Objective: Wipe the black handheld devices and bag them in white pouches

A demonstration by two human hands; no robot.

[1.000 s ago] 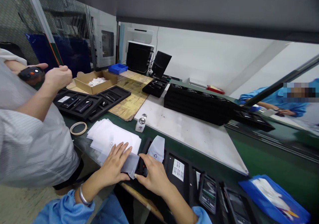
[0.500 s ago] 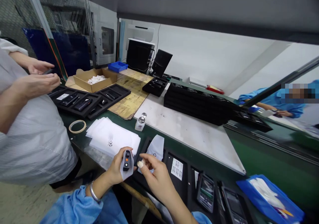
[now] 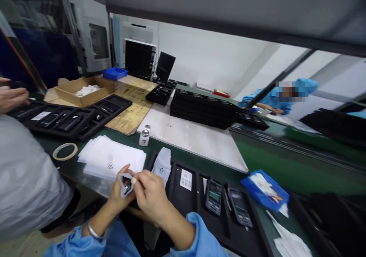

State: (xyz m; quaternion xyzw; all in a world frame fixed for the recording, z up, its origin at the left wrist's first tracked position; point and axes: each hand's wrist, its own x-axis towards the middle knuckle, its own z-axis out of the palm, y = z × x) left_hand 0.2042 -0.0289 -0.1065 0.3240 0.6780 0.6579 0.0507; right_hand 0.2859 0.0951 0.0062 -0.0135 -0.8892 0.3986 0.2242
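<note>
My left hand is wrapped round a translucent white bag, whose open mouth faces me. Inside it shows the end of a small black device with orange and white round spots. At the bag's right rim, my right hand pinches with thumb and forefinger; something white covers one fingertip. Just beyond my hands, another white bag with a printed mark lies on a black tray. This tray also carries a label sheet and two handheld devices with screens.
Left of my hands lie a stack of white bags and a tape roll. A pump bottle stands behind. A blue bin sits at right. A co-worker stands close at left, beside black trays; another works far right.
My right hand has moved left onto the bag's rim, where it was apart before. The view has turned right, bringing more of the bench's right side into sight.
</note>
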